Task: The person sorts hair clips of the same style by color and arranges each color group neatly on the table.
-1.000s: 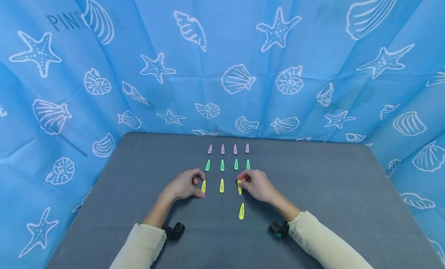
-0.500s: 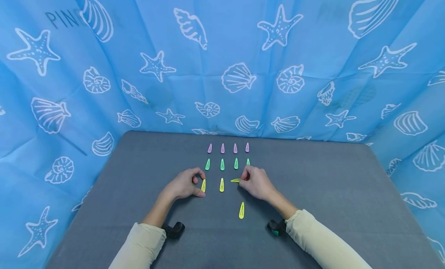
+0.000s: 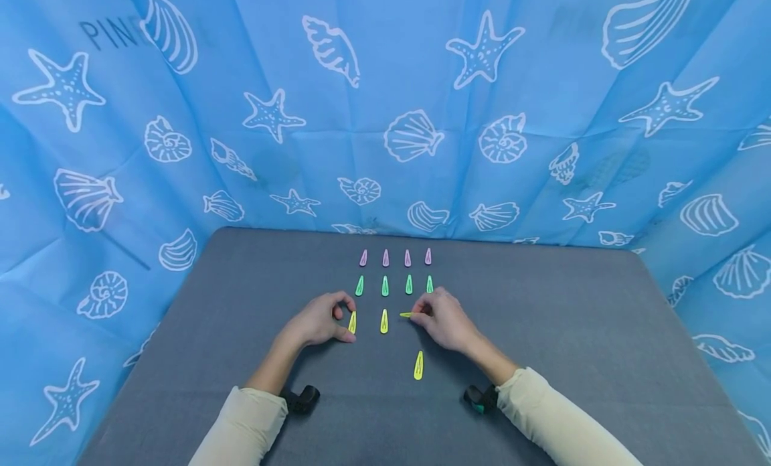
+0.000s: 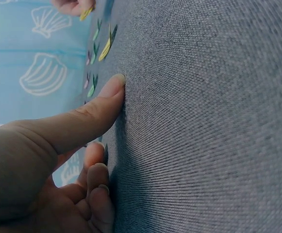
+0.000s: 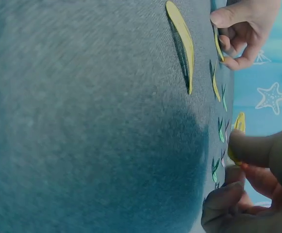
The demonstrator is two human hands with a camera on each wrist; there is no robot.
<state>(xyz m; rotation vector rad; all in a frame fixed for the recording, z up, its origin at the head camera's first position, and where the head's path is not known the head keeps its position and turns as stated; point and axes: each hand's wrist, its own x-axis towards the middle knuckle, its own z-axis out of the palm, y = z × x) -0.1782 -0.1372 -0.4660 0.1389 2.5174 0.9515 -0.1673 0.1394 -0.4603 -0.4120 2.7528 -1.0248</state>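
In the head view, my left hand (image 3: 319,320) rests on the table with thumb and index finger at the two ends of the leftmost yellow snap hair clip (image 3: 353,323). My right hand (image 3: 447,320) pinches another yellow hair clip (image 3: 406,315), turned sideways, its tip pointing left; the right wrist view shows this clip (image 5: 240,122) raised between thumb and fingers, partly hidden by them. Between the hands lies a yellow hair clip (image 3: 384,321) on the table. One more yellow clip (image 3: 418,365) lies nearer, below the right hand.
Beyond the hands, a row of green hair clips (image 3: 385,286) lies on the grey table (image 3: 542,319), the rightmost partly behind the right hand. Farther back runs a row of purple clips (image 3: 386,258). A blue curtain (image 3: 373,84) with shell prints hangs behind the table.
The clip in my right hand has swung from pointing lengthwise to lying sideways, its tip toward the left. My left hand has stayed in place.
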